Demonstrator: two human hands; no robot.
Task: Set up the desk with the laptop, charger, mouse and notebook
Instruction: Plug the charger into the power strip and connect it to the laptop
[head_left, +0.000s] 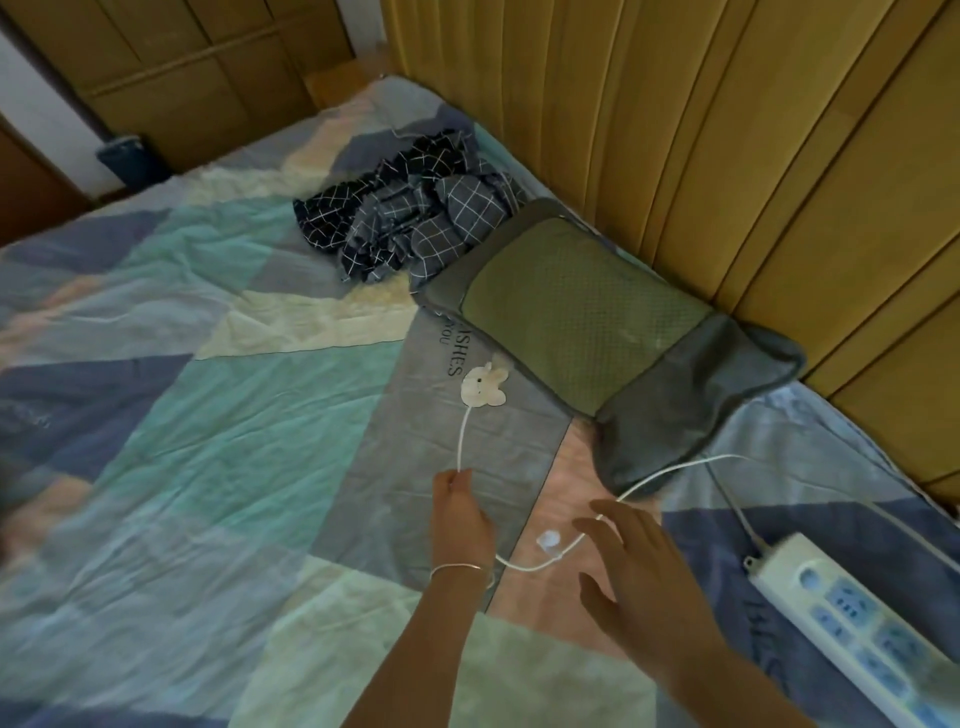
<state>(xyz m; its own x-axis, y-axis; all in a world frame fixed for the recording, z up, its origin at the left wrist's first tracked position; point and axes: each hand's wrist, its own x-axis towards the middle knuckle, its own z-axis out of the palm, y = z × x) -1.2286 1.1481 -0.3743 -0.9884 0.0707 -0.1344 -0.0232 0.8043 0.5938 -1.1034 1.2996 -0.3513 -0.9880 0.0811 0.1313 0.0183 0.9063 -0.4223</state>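
While the left hand pinches the white charger cable at six o'clock on the bed, the right hand hovers spread, empty; next, gathering it likely needs unplugging at the power strip.

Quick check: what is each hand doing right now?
Left hand: closed, pinching the white cable.
Right hand: open, fingers spread, over the cable, holding nothing.

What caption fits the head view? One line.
Left hand pinches white charger cable on the bed; right hand reaches in.
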